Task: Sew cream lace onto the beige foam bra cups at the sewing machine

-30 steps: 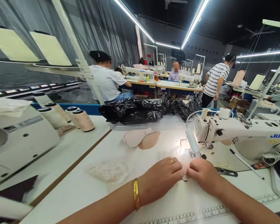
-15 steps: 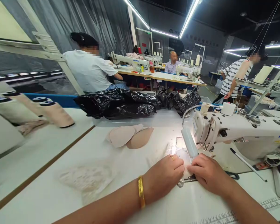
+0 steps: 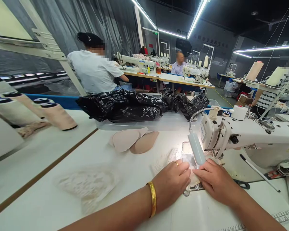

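Note:
Under the lit lamp of a white sewing machine (image 3: 262, 128), a piece of pale lace fabric (image 3: 174, 155) lies at the needle area. My left hand (image 3: 172, 179), with a ring and a gold bangle, is closed on the fabric's left side. Across a small gap, my right hand (image 3: 216, 179) pinches the fabric's right edge, close to the machine's head. The grey lamp (image 3: 196, 149) partly hides the needle and presser foot. A second lace piece (image 3: 86, 183) lies on the table left of my forearm. Beige cup-shaped pads (image 3: 144, 142) rest farther back.
Black plastic bags (image 3: 120, 106) lie along the table's back edge. Thread cones (image 3: 57, 115) stand at the left. A white stick with a black tip (image 3: 260, 173) and black-handled scissors (image 3: 242, 183) are at the right. Co-workers (image 3: 93, 67) sit at machines beyond.
Both hands stay at the fabric with nearly the same grip. The view has shifted slightly. The person in the striped shirt has moved right, now mostly behind the thread stand.

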The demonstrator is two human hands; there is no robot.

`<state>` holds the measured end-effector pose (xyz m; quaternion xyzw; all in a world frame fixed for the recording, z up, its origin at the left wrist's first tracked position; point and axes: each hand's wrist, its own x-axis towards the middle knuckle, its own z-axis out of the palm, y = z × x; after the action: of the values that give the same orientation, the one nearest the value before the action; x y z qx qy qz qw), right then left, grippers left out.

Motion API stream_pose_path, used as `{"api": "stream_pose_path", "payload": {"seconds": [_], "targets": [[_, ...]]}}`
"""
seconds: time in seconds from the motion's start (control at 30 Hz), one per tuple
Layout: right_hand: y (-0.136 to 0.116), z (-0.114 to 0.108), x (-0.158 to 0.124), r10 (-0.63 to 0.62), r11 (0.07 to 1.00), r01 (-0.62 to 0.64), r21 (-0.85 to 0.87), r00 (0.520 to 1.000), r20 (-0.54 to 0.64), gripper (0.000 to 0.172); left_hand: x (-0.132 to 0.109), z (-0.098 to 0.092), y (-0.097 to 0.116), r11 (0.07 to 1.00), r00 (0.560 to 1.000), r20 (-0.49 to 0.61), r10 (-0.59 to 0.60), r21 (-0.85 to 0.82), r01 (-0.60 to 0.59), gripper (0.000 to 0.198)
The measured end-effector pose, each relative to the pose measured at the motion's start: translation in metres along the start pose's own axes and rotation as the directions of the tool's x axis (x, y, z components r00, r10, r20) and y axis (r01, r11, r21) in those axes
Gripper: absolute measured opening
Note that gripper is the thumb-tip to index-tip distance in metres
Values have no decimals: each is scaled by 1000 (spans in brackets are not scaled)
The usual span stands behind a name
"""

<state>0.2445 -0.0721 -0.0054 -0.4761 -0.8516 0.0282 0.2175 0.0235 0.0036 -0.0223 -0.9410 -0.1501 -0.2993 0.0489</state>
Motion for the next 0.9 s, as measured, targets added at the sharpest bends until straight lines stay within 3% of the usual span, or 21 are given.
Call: {"api": "stream_pose_path", "payload": {"seconds": [0.13, 0.27, 0.47, 0.57, 0.9], "targets": [[0, 1, 0, 5, 1000, -5, 9, 1000, 6, 42, -4, 12, -4, 999, 998, -23, 51, -9, -51, 28], [-1, 1, 1, 20, 1000, -20, -2, 1000, 12, 38, -1, 11, -9, 994, 994, -35, 102, -21, -103, 27], [-2, 1, 1, 33, 991, -37, -126, 999, -36, 24, 20, -3, -25, 977, 970, 123, 209, -77, -201, 25], [-1, 2, 1, 46, 983, -56, -173, 997, -60, 22, 27, -3, -36, 960, 954, 148, 262, -146, -240, 19], [1, 5, 1, 80, 966, -92, -244, 995, -57, 19, 31, 26, -64, 931, 949, 129, 288, -269, -247, 13]]}}
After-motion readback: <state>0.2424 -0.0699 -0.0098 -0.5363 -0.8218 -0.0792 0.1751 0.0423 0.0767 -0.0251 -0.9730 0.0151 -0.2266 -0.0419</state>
